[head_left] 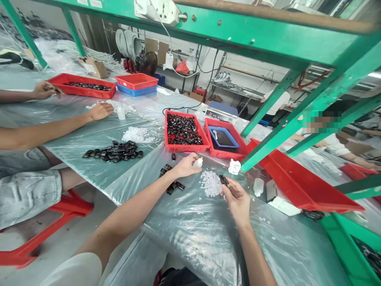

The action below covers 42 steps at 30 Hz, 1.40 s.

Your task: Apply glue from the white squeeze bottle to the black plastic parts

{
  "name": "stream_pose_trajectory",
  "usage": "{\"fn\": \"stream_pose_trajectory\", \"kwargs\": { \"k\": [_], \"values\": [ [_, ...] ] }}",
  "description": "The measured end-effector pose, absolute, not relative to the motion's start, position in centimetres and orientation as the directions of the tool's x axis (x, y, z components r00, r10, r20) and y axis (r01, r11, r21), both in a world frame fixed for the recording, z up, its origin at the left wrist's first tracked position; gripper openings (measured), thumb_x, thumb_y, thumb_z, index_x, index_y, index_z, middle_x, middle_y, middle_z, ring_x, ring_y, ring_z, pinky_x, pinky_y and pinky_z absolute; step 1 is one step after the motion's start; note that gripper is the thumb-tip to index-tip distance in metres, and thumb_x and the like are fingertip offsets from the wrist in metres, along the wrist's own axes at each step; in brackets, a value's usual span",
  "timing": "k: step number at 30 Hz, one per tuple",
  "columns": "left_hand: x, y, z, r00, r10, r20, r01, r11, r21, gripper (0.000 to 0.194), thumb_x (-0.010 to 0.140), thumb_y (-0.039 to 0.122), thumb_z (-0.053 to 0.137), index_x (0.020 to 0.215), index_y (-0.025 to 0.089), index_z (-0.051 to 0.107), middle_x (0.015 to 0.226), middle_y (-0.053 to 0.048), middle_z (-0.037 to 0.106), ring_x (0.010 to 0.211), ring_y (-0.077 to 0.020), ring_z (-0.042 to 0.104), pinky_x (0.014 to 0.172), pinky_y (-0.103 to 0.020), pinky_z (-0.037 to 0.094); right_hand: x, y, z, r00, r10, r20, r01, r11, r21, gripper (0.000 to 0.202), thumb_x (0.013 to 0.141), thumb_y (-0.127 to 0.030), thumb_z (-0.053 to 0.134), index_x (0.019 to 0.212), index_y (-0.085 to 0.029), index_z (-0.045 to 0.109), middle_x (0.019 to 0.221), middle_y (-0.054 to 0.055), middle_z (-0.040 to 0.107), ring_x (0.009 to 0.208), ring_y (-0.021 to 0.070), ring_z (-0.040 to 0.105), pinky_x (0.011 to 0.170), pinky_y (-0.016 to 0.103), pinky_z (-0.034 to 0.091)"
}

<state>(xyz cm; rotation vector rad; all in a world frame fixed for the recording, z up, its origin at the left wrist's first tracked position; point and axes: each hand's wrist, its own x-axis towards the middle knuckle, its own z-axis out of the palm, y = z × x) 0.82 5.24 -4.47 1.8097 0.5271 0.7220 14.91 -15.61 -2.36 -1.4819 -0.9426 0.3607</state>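
My left hand (186, 165) is closed round a small white squeeze bottle (198, 162) with a yellowish tip. Between the fingers of my right hand (237, 197) is a small glossy black plastic part (223, 180). A heap of small white pieces (211, 183) lies on the plastic-covered table between my hands. Several more black parts (175, 186) are by my left wrist, partly hidden behind the forearm. A crumpled white tissue (234, 167) sits beyond my right hand, and a translucent bottle (258, 186) stands to its right.
A red tray of black parts (184, 129) and a red tray holding a blue tray (224, 137) stand ahead. Green posts (269, 125) rise at right beside a long red tray (306, 182). At left a co-worker's hands (101, 111) are near a black pile (114, 151).
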Motion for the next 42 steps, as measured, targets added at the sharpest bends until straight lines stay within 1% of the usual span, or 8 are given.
{"fn": "stream_pose_trajectory", "kwargs": {
  "k": [4,8,14,18,23,31,37,42],
  "values": [
    [-0.3,4.7,-2.0,0.546,0.72,0.429,-0.075,-0.468,0.881,0.033,0.082,0.041,0.074,0.103,0.019,0.062,0.107,-0.009,0.071,0.103,-0.0228,0.068,0.092,-0.034,0.051,14.9,-15.6,-2.3,0.641,0.703,0.309,0.319,0.122,-0.94,0.04,0.078,-0.042,0.08,0.108,-0.017,0.072,0.072,0.003,0.07,0.05,0.0142,0.055,0.047,0.029,0.045],
    [-1.5,3.9,0.7,0.43,0.725,0.538,0.012,-0.601,0.799,0.024,0.092,0.04,0.06,0.082,0.018,0.064,0.079,-0.002,0.069,0.074,-0.016,0.063,0.073,-0.028,0.048,15.0,-15.5,-2.2,0.683,0.668,0.294,0.281,0.131,-0.951,0.041,0.076,-0.04,0.081,0.108,-0.017,0.072,0.078,0.005,0.073,0.051,0.0139,0.056,0.048,0.029,0.047],
    [-1.4,1.9,-0.1,0.916,0.303,0.263,0.11,-0.821,0.561,0.016,0.085,0.023,0.064,0.07,0.021,0.068,0.069,-0.002,0.069,0.064,-0.0182,0.061,0.064,-0.029,0.041,14.7,-15.5,-2.1,0.685,0.673,0.28,0.266,0.127,-0.956,0.039,0.078,-0.04,0.08,0.11,-0.017,0.072,0.091,0.008,0.076,0.051,0.0122,0.055,0.046,0.027,0.046],
    [-0.2,0.5,-1.6,0.947,0.311,0.079,0.253,-0.875,0.414,0.016,0.088,0.015,0.056,0.083,0.02,0.071,0.094,-0.009,0.074,0.086,-0.0245,0.069,0.072,-0.031,0.046,14.4,-15.6,-2.1,0.681,0.682,0.267,0.248,0.129,-0.96,0.037,0.079,-0.038,0.08,0.109,-0.019,0.072,0.095,0.007,0.076,0.052,0.0112,0.055,0.046,0.027,0.046],
    [0.2,0.3,-1.6,0.91,0.413,-0.018,0.392,-0.848,0.358,0.023,0.089,0.009,0.049,0.086,0.018,0.07,0.101,-0.012,0.073,0.089,-0.0271,0.071,0.072,-0.033,0.048,14.1,-15.6,-2.3,0.66,0.703,0.266,0.262,0.116,-0.958,0.036,0.08,-0.038,0.08,0.11,-0.02,0.073,0.092,0.006,0.076,0.053,0.0116,0.055,0.047,0.026,0.045],
    [-0.3,0.5,-0.8,0.894,0.448,0.017,0.403,-0.821,0.405,0.02,0.087,0.009,0.052,0.084,0.018,0.07,0.094,-0.011,0.074,0.085,-0.0262,0.071,0.073,-0.033,0.05,14.2,-15.7,-2.6,0.638,0.722,0.267,0.309,0.077,-0.948,0.04,0.081,-0.043,0.079,0.112,-0.018,0.073,0.079,0.004,0.072,0.055,0.0137,0.057,0.049,0.027,0.047],
    [0.3,0.2,-0.5,0.804,0.503,0.318,0.03,-0.568,0.823,0.01,0.09,0.023,0.06,0.09,0.019,0.068,0.086,-0.003,0.074,0.08,-0.017,0.069,0.075,-0.028,0.053,13.9,-15.5,-2.7,0.613,0.745,0.262,0.282,0.103,-0.954,0.037,0.079,-0.04,0.08,0.109,-0.02,0.074,0.088,0.006,0.074,0.053,0.0127,0.056,0.05,0.028,0.049],
    [0.7,-0.6,-0.8,0.768,0.544,0.338,-0.185,-0.317,0.93,0.011,0.087,0.026,0.065,0.09,0.016,0.068,0.077,-0.002,0.069,0.067,-0.0124,0.063,0.061,-0.023,0.052,13.4,-15.4,-2.8,0.607,0.749,0.266,0.263,0.127,-0.956,0.034,0.077,-0.036,0.08,0.106,-0.02,0.074,0.094,0.007,0.075,0.054,0.0127,0.056,0.053,0.03,0.053]
  ]
}}
